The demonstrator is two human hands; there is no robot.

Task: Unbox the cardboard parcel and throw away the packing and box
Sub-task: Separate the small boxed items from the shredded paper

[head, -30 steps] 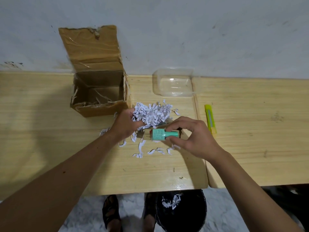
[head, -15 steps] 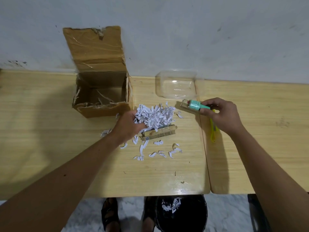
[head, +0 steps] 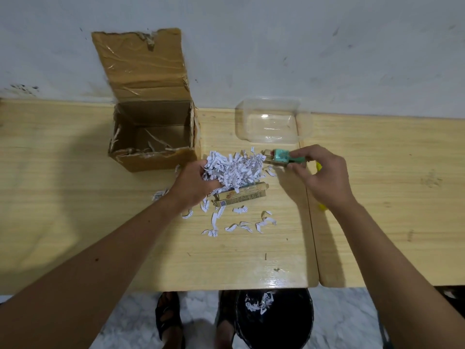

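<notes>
The open cardboard box (head: 153, 139) stands at the back left of the table, its taped flap leaning on the wall. A heap of white shredded paper (head: 236, 168) lies right of it. My left hand (head: 193, 185) grips the heap's left side. Partly under the shreds lie two flat beige cartons (head: 241, 195). My right hand (head: 324, 176) holds a small teal bottle (head: 281, 157) by its cap just above the table, in front of the clear plastic tray (head: 271, 124).
Loose paper strips (head: 239, 225) are scattered on the wooden table (head: 75, 197). A yellow utility knife (head: 319, 167) lies mostly hidden under my right hand. A black bin (head: 274, 321) with some shreds stands on the floor below the table edge, beside my sandalled feet (head: 168, 321).
My right hand lifted the teal bottle off the cartons and carried it back and right, toward the clear tray. My left hand stayed on the shredded paper.
</notes>
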